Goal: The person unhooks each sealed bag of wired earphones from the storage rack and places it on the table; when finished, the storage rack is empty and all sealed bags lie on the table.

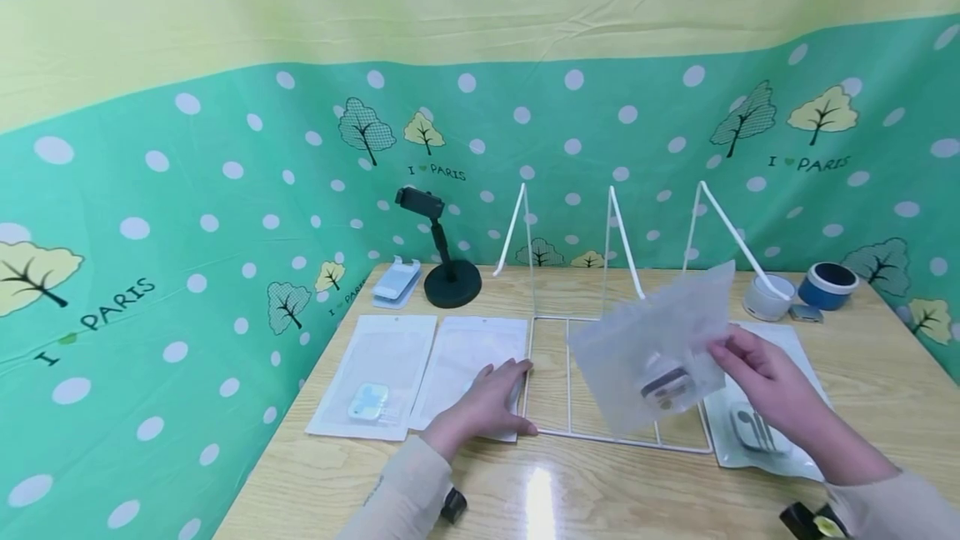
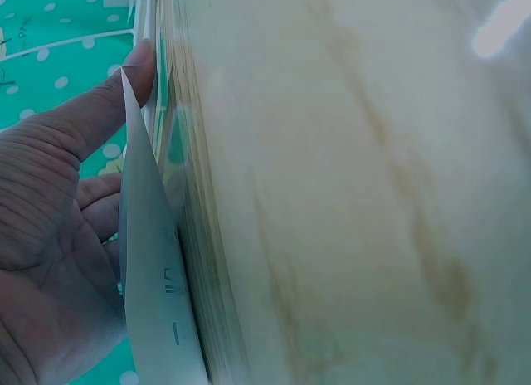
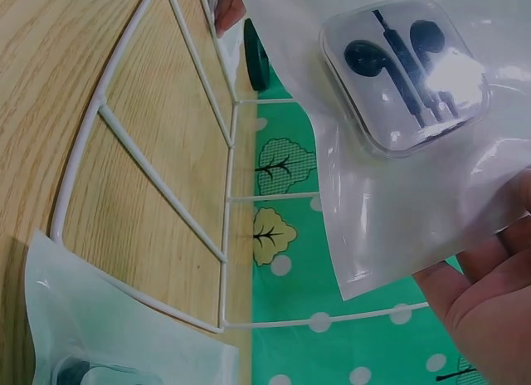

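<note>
My right hand [image 1: 780, 386] pinches the edge of a translucent plastic pouch [image 1: 615, 348], held tilted above a white wire rack [image 1: 618, 440]. Inside the pouch, the right wrist view shows dark wired earphones in a clear square case [image 3: 402, 74]. My left hand [image 1: 491, 402] lies over the lower right part of a white pouch [image 1: 480, 340], with its fingers spread and fingertips at the rack's left side. In the left wrist view, the thumb stretches along a pouch corner [image 2: 158, 277]. The hand hides part of that pouch's contents.
Another white pouch [image 1: 393, 348] with a light blue item lies at the left. At the right, a pouch [image 1: 731, 440] holds a case with cutlery shapes. Behind are a black stand [image 1: 452, 283], a blue phone holder [image 1: 397, 280], a white cup [image 1: 767, 307] and a blue round container [image 1: 825, 294].
</note>
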A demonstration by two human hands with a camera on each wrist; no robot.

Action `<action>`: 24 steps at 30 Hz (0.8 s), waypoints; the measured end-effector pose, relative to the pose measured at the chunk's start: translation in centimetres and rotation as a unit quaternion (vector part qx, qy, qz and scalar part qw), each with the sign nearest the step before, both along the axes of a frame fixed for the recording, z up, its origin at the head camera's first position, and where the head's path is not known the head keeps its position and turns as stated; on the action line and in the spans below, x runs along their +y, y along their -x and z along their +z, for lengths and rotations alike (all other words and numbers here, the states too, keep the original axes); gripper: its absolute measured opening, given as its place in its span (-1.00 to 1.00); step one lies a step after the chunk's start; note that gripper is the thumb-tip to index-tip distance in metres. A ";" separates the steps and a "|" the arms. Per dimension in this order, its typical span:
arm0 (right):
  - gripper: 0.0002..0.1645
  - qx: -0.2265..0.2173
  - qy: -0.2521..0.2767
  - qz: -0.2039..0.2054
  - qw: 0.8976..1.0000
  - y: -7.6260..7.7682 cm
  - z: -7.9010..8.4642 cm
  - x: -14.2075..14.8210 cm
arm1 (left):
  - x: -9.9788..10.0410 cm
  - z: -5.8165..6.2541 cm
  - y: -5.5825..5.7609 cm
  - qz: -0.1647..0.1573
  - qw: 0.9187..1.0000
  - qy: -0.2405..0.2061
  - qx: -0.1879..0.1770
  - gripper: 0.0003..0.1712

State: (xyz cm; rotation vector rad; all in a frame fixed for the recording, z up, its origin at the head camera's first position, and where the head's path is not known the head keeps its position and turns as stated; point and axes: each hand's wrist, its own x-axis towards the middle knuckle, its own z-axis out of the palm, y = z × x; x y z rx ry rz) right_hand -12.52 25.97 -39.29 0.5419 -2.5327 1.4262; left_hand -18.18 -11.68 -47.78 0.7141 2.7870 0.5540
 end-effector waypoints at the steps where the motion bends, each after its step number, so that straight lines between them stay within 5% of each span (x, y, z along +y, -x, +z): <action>1: -0.73 0.007 0.004 0.003 1.000 -0.1 0.1 0.0 | 0.0 0.0 0.0 0.000 1.000 0.001 0.001 0.17; 15: -0.66 0.037 0.031 0.009 0.999 -1.7 1.7 1.5 | -0.3 -0.4 0.4 0.000 1.000 0.000 0.003 0.17; 21: -0.60 0.048 0.123 0.041 0.990 -2.1 2.0 3.4 | -0.4 -0.6 0.5 0.001 1.000 0.003 0.003 0.17; 24: -0.63 0.056 0.149 0.025 0.987 -2.3 2.4 4.6 | -0.3 -0.5 0.5 0.001 1.000 0.000 0.001 0.17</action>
